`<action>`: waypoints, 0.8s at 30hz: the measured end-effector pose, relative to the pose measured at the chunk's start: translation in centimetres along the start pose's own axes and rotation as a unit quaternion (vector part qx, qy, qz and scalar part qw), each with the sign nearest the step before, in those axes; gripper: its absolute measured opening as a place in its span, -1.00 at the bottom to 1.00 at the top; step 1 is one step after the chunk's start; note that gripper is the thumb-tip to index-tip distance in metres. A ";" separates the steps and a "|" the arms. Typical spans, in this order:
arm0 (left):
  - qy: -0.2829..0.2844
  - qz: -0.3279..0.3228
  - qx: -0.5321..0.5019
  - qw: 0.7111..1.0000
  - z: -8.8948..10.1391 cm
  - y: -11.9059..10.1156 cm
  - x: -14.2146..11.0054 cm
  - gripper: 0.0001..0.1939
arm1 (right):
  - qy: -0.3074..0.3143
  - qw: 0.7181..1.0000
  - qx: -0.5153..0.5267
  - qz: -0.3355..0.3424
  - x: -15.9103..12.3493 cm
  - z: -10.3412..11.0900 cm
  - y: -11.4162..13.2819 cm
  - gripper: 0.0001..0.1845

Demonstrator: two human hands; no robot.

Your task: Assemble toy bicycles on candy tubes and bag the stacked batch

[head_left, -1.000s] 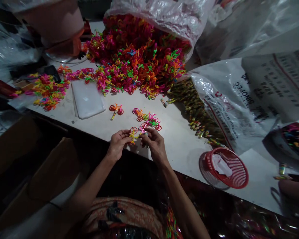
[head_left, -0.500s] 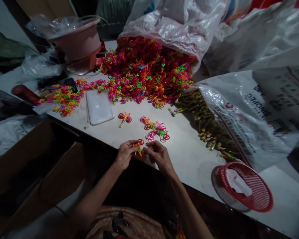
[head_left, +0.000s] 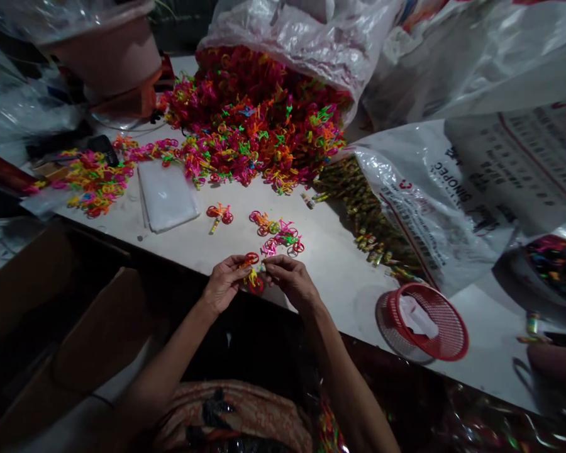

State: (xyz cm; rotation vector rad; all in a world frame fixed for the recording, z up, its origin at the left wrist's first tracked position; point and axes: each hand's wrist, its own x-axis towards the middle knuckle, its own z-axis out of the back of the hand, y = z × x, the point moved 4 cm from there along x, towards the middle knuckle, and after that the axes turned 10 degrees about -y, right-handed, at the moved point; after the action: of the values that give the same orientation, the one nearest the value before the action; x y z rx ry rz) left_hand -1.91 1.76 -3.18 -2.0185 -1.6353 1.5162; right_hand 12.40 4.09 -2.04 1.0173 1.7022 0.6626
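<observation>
My left hand [head_left: 224,284] pinches a small plastic toy bicycle [head_left: 253,275], orange and yellow with red wheels, at the table's near edge. Close against it, my right hand [head_left: 291,277] has its fingertips closed on a short, pale patterned tube [head_left: 263,267], mostly hidden by the fingers. Just beyond my hands lies a cluster of pink, orange and green toy bicycles [head_left: 283,234]. Left of that cluster, an orange toy bicycle [head_left: 221,212] lies with a tube against it.
Behind is a large heap of toy bicycles [head_left: 259,135] spilling from a plastic bag [head_left: 302,38]. Many patterned tubes [head_left: 358,214] spill from a white sack [head_left: 434,182]. A clear plastic stack [head_left: 167,196] lies left; a red basket [head_left: 434,321] stands right. Another person's hand [head_left: 557,363] shows at the right edge.
The camera view has shifted, so the table's things appear further left and higher. The tube end in my right fingertips now shows beside the toy bicycle. My left hand still holds the bicycle.
</observation>
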 end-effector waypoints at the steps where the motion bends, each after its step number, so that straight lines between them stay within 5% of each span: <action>1: 0.001 -0.004 0.000 1.000 -0.1 0.0 0.0 -0.53 | -0.002 1.000 0.000 0.000 0.0 0.1 0.1 -0.66; 13: 0.092 0.035 0.024 0.995 -0.2 0.1 -0.3 -0.50 | 0.028 0.999 0.035 -0.016 0.3 -0.6 -0.4 -0.67; 19: 0.057 0.036 0.033 0.997 0.4 -0.3 -0.4 -0.52 | 0.015 0.999 -0.011 0.045 -0.3 -1.0 0.4 -0.65; 24: 0.061 0.037 0.036 0.997 0.3 -0.5 -0.5 -0.55 | 0.044 0.999 0.002 0.022 -0.3 -1.3 0.0 -0.61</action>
State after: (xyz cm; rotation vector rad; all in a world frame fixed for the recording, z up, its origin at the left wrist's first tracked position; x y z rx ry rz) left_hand -2.45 1.40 -2.72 -2.1104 -1.4553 1.4215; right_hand 11.26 3.88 -1.42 1.0445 1.7617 0.7421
